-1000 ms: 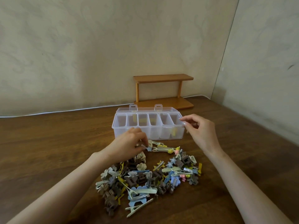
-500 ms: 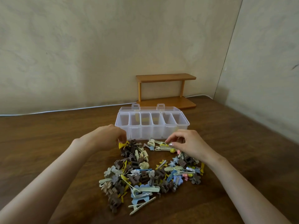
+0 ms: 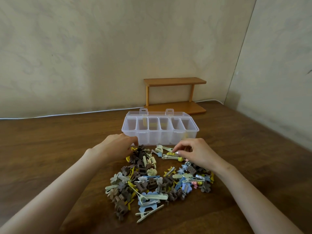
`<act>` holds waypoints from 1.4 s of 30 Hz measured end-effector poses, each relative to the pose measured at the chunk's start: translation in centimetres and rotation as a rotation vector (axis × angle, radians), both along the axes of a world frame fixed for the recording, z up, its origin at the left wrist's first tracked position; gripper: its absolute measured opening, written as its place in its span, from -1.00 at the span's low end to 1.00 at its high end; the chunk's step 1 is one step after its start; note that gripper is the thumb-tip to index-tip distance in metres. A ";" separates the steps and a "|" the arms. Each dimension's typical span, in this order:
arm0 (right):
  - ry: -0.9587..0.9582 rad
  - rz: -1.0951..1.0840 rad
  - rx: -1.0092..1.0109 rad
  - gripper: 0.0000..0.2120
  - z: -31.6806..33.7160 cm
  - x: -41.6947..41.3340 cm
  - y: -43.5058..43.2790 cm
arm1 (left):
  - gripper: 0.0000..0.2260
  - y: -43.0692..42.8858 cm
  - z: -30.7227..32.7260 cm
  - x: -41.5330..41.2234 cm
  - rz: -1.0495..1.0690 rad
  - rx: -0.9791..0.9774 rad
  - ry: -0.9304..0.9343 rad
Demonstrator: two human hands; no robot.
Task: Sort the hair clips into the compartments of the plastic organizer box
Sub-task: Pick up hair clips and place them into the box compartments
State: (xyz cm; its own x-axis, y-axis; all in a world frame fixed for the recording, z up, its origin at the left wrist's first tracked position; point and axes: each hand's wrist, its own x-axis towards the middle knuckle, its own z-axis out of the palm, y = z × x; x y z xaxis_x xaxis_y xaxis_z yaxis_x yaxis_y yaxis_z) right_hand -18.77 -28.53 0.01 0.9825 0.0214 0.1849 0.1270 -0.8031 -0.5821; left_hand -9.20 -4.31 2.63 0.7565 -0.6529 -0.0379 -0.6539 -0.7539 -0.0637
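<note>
1. The organizer box (image 3: 160,139) is cloudy, see-through plastic, long and rectangular, split into six narrow compartments in a row. Its lid lies open behind, with two small latch tabs standing up.
2. Yellowish shapes show dimly through the walls of several compartments, but I cannot tell what they are.
3. The box stands on the desk (image 3: 50,149), a dark brown board with streaky wood grain, just beyond both my hands.
4. The hair clips (image 3: 152,182) lie in a loose heap on the desk, on my side of the box. They look matte: chunky brown claws and flowers, pale cream alligator clips, flat blue pieces, yellow stars and a few pink bits.
5. My left grip (image 3: 118,146) is palm down at the far left edge of the heap, beside the brown claws. Its fingers curl under out of sight, so I cannot tell whether it holds anything.
6. My right grip (image 3: 197,153) sits at the far right edge of the heap, thumb and forefinger pinched on the end of a pale long clip (image 3: 166,149) lying just in front of the box.
7. Behind the box a small two-tier wooden shelf (image 3: 175,81) with smooth, orange-brown boards stands against the mottled beige wall (image 3: 101,56). A thin white cable (image 3: 67,114) runs along the wall's foot.
</note>
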 end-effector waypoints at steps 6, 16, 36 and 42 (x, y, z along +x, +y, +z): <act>-0.004 -0.006 0.000 -0.89 0.0 0.0 0.0 | -0.88 -0.2 -0.4 0.0 0.008 0.052 0.006; -0.015 -0.012 0.003 -0.88 0.0 0.0 0.1 | -0.81 -0.2 -0.4 0.0 0.083 0.037 -0.075; -0.148 0.111 0.287 -0.84 1.1 -0.9 2.7 | -0.93 -2.9 2.6 -3.9 -0.246 -0.508 0.150; -0.191 0.103 0.329 -0.92 1.1 -1.0 2.5 | -0.97 -3.4 1.1 -3.6 -0.250 -0.687 0.184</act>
State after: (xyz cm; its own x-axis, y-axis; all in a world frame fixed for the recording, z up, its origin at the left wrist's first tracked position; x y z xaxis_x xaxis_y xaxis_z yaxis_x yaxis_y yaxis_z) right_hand -19.75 -25.98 1.14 0.9254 0.0272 0.3780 0.3285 -0.5548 -0.7644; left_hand -12.80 -7.75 3.78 0.6035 -0.7263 0.3289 -0.7654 -0.4123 0.4941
